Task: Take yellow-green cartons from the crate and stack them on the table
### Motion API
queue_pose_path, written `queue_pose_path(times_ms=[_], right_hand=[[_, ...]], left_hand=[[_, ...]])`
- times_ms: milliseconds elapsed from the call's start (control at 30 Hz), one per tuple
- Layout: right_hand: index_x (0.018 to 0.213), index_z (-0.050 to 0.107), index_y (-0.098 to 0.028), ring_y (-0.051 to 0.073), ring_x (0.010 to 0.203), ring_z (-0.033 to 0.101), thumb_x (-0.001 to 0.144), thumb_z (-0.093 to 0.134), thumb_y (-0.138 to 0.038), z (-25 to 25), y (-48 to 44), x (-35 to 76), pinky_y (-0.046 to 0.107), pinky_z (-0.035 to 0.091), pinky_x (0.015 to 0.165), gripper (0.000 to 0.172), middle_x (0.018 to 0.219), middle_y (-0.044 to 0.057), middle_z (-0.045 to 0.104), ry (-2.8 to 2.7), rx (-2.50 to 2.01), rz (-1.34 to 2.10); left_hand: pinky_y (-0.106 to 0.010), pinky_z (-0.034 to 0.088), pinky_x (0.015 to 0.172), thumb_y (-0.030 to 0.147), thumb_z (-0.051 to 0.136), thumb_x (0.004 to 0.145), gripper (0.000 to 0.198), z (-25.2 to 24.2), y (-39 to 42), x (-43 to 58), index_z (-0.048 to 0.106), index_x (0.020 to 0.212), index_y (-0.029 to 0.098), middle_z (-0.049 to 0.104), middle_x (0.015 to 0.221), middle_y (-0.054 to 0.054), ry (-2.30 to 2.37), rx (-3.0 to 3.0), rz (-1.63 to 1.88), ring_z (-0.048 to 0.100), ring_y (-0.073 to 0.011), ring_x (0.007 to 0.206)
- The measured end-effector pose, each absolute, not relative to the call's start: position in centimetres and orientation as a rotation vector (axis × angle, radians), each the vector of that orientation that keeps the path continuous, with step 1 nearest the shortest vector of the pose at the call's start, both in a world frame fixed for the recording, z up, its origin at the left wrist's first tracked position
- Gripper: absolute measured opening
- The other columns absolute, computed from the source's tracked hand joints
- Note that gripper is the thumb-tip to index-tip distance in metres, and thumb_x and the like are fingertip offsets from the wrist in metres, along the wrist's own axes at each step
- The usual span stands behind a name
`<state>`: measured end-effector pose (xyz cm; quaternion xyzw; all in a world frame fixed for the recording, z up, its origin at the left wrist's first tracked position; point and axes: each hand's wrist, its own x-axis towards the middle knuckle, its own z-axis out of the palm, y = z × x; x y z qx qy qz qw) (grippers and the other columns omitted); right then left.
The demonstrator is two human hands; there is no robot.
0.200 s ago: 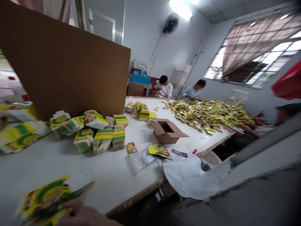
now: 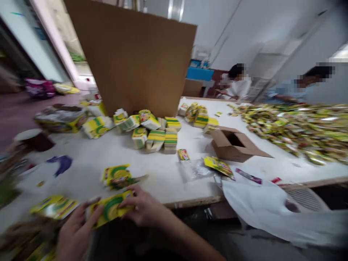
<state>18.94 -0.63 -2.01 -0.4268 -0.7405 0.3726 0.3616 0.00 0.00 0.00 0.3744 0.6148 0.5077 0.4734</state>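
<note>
A small yellow-and-green printed carton [image 2: 111, 210] is held between both hands close to the table's front edge. My left hand [image 2: 77, 226] grips its left end, thumb along the printed face. On its right end, the fingers of my right hand [image 2: 143, 206] are closed. Just beyond the hands lies another yellow-and-green carton [image 2: 118, 174], looking flattened, with a blurred dark strip along its near side. To the left of my left hand, a yellow packet [image 2: 54, 207] lies on the table, its details smeared by motion.
Stacks of yellow-green cartons [image 2: 156, 137] stand before a tall cardboard sheet [image 2: 136, 58]. An open brown box [image 2: 231, 145] is right of them. Beyond are a heap of yellow sachets [image 2: 299, 130] and two seated people. A white cloth [image 2: 250, 203] hangs over the front edge.
The view has swung left, so things appear farther right. My left hand has come into view. Both hands now hold a carton, where before just one hand showed at the lower left.
</note>
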Motion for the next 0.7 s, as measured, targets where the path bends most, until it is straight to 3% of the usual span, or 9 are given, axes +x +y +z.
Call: queue_pose_path(times_ms=[33, 100, 233, 400, 500, 567, 700], right_hand=[[0.099, 0.070, -0.019, 0.022, 0.117, 0.055, 0.076, 0.072, -0.022, -1.6, -0.5, 19.1, 0.033, 0.045, 0.098, 0.023, 0.130, 0.012, 0.050, -1.930, -1.080, 0.998], [0.100, 0.066, -0.020, 0.023, 0.118, 0.053, 0.075, 0.071, -0.016, -1.1, -0.3, 19.3, 0.036, 0.045, 0.097, 0.026, 0.126, 0.011, 0.051, -1.892, -1.052, 1.076], [0.126, 0.041, -0.018, 0.020, 0.096, 0.059, 0.077, 0.064, -0.016, -1.3, -0.4, 18.8, 0.035, 0.050, 0.084, 0.054, 0.115, 0.011, 0.055, -1.543, -1.092, 1.194], [0.120, 0.046, -0.020, 0.022, 0.100, 0.055, 0.075, 0.064, -0.017, -2.3, -0.2, 17.9, 0.036, 0.048, 0.087, 0.049, 0.116, 0.009, 0.054, -1.508, -1.118, 1.254], [0.127, 0.039, -0.023, 0.020, 0.092, 0.058, 0.074, 0.067, -0.023, -2.5, 0.3, 17.6, 0.033, 0.052, 0.078, 0.061, 0.116, 0.007, 0.054, -1.384, -1.006, 1.496], [0.132, 0.036, -0.023, 0.020, 0.099, 0.058, 0.078, 0.063, -0.029, -2.6, 0.5, 17.1, 0.033, 0.051, 0.083, 0.061, 0.124, 0.008, 0.052, -1.320, -0.939, 1.556], [0.132, 0.040, -0.019, 0.022, 0.122, 0.047, 0.088, 0.049, -0.027, -3.2, 0.8, 15.8, 0.037, 0.039, 0.103, 0.045, 0.136, 0.011, 0.046, -1.408, -1.046, 1.335]], left_hand=[[-0.028, 0.055, 0.061, 0.049, 0.087, 0.048, 0.060, -0.1, -0.3, -0.5, 0.067, 0.096, 0.018, 0.070, 0.080, -0.001, 1.482, 0.848, 1.213, 0.066, -0.0228, 0.074], [-0.027, 0.055, 0.062, 0.046, 0.087, 0.049, 0.063, -0.2, -0.7, -0.8, 0.065, 0.101, 0.018, 0.071, 0.080, -0.001, 1.410, 0.784, 1.180, 0.067, -0.0208, 0.072], [-0.029, 0.055, 0.066, 0.046, 0.082, 0.059, 0.062, 0.4, -0.8, 0.2, 0.059, 0.108, 0.015, 0.071, 0.080, -0.004, 1.316, 0.800, 1.124, 0.068, -0.0222, 0.074], [-0.030, 0.055, 0.071, 0.047, 0.077, 0.067, 0.059, 0.1, -1.0, 0.6, 0.056, 0.112, 0.015, 0.071, 0.086, -0.005, 1.341, 0.850, 1.136, 0.068, -0.0220, 0.078], [-0.031, 0.055, 0.075, 0.047, 0.076, 0.069, 0.061, -0.4, -1.1, -0.1, 0.053, 0.117, 0.016, 0.071, 0.088, -0.004, 1.361, 0.881, 1.120, 0.068, -0.0213, 0.080], [-0.030, 0.055, 0.075, 0.048, 0.075, 0.069, 0.062, -0.5, -1.2, -0.5, 0.053, 0.118, 0.017, 0.071, 0.089, -0.004, 1.400, 0.912, 1.128, 0.068, -0.0208, 0.080], [-0.027, 0.054, 0.070, 0.052, 0.073, 0.070, 0.059, -0.5, -1.6, -1.3, 0.055, 0.113, 0.017, 0.070, 0.085, -0.003, 1.496, 0.942, 1.127, 0.068, -0.0206, 0.077]])
